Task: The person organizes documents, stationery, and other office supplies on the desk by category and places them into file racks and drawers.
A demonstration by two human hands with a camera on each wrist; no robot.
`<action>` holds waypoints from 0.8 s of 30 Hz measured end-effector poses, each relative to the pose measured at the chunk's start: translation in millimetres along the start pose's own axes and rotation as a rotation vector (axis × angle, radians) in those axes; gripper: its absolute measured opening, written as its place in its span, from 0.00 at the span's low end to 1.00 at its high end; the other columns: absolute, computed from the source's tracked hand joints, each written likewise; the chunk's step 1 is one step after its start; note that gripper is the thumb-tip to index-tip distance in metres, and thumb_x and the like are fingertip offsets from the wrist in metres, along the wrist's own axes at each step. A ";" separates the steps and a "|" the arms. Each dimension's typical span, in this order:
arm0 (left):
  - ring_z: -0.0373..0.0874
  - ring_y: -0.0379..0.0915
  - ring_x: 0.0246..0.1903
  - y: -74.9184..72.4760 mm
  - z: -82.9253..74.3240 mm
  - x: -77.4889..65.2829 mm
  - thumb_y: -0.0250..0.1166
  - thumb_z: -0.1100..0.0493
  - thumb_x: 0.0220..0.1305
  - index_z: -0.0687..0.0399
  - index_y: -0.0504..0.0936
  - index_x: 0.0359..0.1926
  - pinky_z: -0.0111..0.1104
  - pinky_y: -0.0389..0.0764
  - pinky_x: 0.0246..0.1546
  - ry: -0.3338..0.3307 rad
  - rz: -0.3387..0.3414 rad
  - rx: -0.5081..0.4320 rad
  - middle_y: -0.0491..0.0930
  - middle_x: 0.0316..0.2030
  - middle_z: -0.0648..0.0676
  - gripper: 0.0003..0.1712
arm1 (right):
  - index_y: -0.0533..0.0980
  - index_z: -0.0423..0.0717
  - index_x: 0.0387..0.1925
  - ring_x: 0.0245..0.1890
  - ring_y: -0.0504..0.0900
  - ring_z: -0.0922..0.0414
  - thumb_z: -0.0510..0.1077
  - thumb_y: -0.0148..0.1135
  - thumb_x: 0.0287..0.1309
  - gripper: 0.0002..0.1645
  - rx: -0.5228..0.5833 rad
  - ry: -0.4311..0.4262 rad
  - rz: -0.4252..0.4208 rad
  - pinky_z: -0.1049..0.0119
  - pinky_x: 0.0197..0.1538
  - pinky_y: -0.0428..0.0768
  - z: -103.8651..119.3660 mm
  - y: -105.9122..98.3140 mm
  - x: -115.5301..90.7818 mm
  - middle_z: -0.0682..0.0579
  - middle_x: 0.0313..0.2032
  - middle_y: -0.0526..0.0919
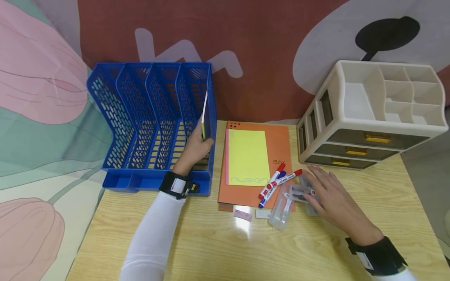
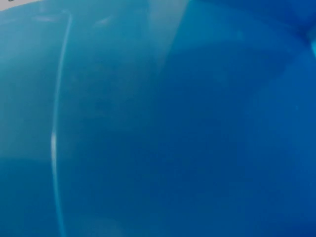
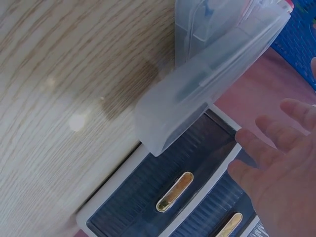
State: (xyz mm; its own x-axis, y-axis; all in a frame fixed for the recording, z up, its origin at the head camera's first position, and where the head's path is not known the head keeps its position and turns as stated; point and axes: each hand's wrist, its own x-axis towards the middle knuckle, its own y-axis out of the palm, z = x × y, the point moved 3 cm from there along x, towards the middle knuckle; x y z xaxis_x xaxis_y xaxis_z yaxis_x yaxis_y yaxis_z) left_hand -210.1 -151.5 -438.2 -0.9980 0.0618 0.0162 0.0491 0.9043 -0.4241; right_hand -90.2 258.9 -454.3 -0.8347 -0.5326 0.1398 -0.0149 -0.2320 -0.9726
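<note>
My left hand grips the thin booklet on edge at the blue rack's rightmost compartment: presumably light, bendable, best pinched by its near edge; my right hand, fingers spread, grasps nothing beside a clear plastic case.

Tbl holds blu rack, ntbk pile, drwr unit.

The frosted case is smooth plastic, the tabletop glossy wood

Desk workspace, blue file rack, drawer organizer, markers, notebooks
</note>
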 end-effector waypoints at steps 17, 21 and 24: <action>0.48 0.44 0.81 6.1 -14.0 -8.4 0.50 0.75 0.67 0.34 0.35 0.84 0.47 0.54 0.80 0.079 -0.077 0.121 0.45 0.83 0.53 0.55 | 0.64 0.43 0.76 0.72 0.66 0.35 0.51 0.72 0.60 0.47 0.002 -0.027 -0.030 0.38 0.78 0.58 3.5 0.6 4.3 0.37 0.75 0.64; 0.51 0.61 0.74 7.0 -13.9 -8.9 0.51 0.73 0.67 0.32 0.34 0.83 0.47 0.71 0.70 0.064 -0.083 0.135 0.45 0.83 0.53 0.56 | 0.64 0.44 0.76 0.72 0.66 0.35 0.51 0.72 0.60 0.47 -0.005 -0.026 -0.024 0.36 0.77 0.60 4.8 1.6 5.9 0.37 0.75 0.64; 0.54 0.80 0.42 6.9 -14.1 -9.5 0.54 0.73 0.66 0.27 0.34 0.83 0.42 0.84 0.36 0.048 -0.095 0.122 0.45 0.83 0.52 0.58 | 0.64 0.44 0.76 0.72 0.66 0.35 0.51 0.73 0.59 0.48 -0.009 -0.025 -0.022 0.37 0.77 0.59 5.9 0.9 7.9 0.37 0.75 0.64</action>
State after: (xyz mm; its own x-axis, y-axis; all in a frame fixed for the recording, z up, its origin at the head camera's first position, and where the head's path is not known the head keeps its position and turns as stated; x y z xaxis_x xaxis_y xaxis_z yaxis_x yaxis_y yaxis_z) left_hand -199.7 -139.8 -428.5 -0.9947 0.0012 0.1030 -0.0534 0.8491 -0.5255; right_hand -93.6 249.7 -452.9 -0.8201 -0.5478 0.1653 -0.0377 -0.2366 -0.9709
